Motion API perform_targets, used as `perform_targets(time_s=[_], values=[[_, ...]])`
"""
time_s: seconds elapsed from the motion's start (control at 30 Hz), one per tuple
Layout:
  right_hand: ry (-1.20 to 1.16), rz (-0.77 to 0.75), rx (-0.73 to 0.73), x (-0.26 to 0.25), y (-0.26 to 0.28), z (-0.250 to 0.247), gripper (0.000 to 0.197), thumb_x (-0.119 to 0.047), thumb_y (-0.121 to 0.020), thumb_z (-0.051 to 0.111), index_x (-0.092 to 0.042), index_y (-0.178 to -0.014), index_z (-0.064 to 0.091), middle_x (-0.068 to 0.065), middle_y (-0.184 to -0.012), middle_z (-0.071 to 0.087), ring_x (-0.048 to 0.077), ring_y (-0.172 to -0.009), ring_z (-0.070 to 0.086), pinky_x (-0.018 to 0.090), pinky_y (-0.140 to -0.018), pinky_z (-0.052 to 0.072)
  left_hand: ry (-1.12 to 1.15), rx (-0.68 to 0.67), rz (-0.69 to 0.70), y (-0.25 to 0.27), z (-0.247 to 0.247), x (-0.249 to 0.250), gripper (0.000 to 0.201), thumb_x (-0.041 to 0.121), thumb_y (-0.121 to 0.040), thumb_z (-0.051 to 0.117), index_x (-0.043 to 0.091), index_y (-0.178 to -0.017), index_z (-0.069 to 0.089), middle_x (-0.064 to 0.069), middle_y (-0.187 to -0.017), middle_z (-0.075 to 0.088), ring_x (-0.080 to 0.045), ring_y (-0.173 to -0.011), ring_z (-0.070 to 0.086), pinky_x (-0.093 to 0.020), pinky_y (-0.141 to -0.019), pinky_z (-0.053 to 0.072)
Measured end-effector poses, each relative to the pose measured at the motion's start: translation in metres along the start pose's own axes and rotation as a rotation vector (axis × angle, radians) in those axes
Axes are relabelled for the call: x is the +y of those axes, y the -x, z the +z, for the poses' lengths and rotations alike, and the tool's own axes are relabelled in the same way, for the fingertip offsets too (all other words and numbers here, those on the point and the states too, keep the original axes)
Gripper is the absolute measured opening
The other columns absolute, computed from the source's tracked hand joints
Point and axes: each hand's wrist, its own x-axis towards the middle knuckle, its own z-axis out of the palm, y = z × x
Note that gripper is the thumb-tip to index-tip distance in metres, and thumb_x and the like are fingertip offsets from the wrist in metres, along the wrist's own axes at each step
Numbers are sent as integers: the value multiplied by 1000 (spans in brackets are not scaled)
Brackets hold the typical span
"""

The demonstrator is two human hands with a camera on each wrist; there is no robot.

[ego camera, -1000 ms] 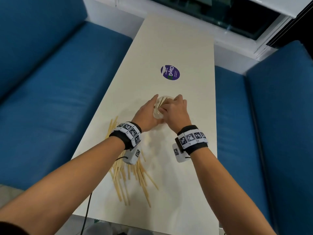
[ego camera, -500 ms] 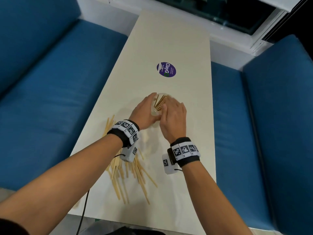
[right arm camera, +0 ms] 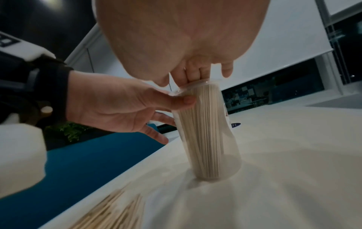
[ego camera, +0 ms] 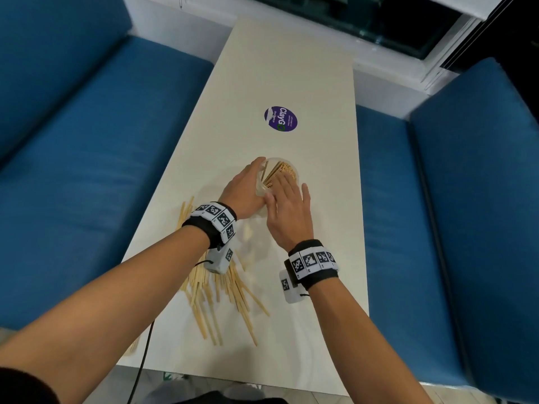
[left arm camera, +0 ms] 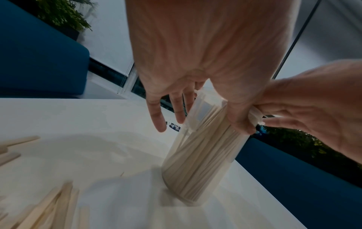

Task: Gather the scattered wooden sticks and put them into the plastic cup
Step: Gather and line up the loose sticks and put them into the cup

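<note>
A clear plastic cup point(ego camera: 260, 190) stands upright mid-table, packed with wooden sticks point(ego camera: 282, 170). My left hand point(ego camera: 245, 191) holds it from the left, thumb just under the rim and fingers on the far side, as the right wrist view shows on the cup point(right arm camera: 207, 139). My right hand point(ego camera: 287, 211) lies flat over the cup's mouth, its straight fingers resting on the stick tops. Several loose sticks point(ego camera: 221, 293) lie scattered near the front edge, partly under my left wrist. In the left wrist view the cup point(left arm camera: 201, 162) leans slightly.
The cream table point(ego camera: 291, 68) is long and narrow, with a purple round sticker point(ego camera: 281, 118) beyond the cup. Blue cushioned benches flank it on the left point(ego camera: 87, 141) and right point(ego camera: 437, 199). A black cable point(ego camera: 145, 360) hangs off the front edge.
My right hand has gone from curled at the cup's rim to flat over the stick tops, and its wrist has drawn back toward me. My left hand still holds the cup.
</note>
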Motion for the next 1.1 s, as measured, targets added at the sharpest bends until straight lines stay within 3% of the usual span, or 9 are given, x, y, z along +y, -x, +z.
perform_targets(time_s=[0.1,0.3,0.47,0.6,0.73,0.87,0.97,1.03,1.1], values=[[-55,11,137,-4,4,-5,43,-23,-108,39,-8,-146,51,6,-156,47,18,-149,35,46,-125,20,-7,-6,-6,-1,-1,1,92,41,-82,73,29,-157,22,-2,-155,46,-28,-135,51,-49,-109,45],[-18,37,122,-12,-1,-2,44,-28,-106,38,-8,-141,55,7,-152,50,20,-147,37,46,-124,21,-53,-32,20,0,-3,-1,91,25,-92,70,23,-164,13,-8,-161,39,-29,-145,42,-38,-116,36],[-28,-42,79,-20,-35,-6,40,-21,-104,39,-5,-131,63,12,-133,65,29,-132,54,43,-117,31,-80,-56,9,-1,-3,-2,86,21,-94,63,24,-164,12,-14,-151,50,-34,-134,52,-43,-111,42],[73,-70,-23,-17,-34,3,49,-30,-106,28,-10,-136,60,6,-138,63,25,-140,46,46,-122,23,-77,-51,16,1,-4,-5,84,19,-96,60,24,-164,11,-15,-151,50,-35,-133,52,-43,-111,42],[-134,-112,203,-19,-22,-5,38,-16,-105,42,-2,-135,61,11,-142,60,25,-143,44,42,-123,27,-81,-62,22,0,-6,-5,97,25,-94,65,26,-164,-1,-14,-150,52,-32,-128,56,-41,-106,46],[-63,-4,167,-17,2,-1,49,-25,-108,35,-4,-152,41,7,-163,35,19,-155,22,44,-127,16,9,-70,-3,11,-8,-8,120,40,-87,77,26,-161,-17,-11,-159,41,-30,-138,49,-41,-110,43],[15,57,21,-12,9,7,59,-39,-110,24,-6,-158,30,6,-168,22,17,-158,11,50,-128,8,-4,-58,-43,25,-12,-24,110,35,-91,74,23,-163,-9,-8,-168,24,-26,-151,32,-38,-119,31],[-21,54,102,-14,11,1,55,-34,-109,31,-7,-157,33,5,-168,25,17,-157,12,45,-128,8,-54,14,-64,40,-18,-44,84,28,-97,66,18,-163,14,-8,-165,31,-25,-150,33,-40,-120,31],[-87,46,302,-20,23,-6,46,-19,-102,46,-8,-147,47,4,-157,43,22,-147,33,37,-121,25,-86,134,-60,58,-28,-66,52,22,-100,59,18,-149,44,-5,-149,49,-25,-138,46,-40,-114,38]])
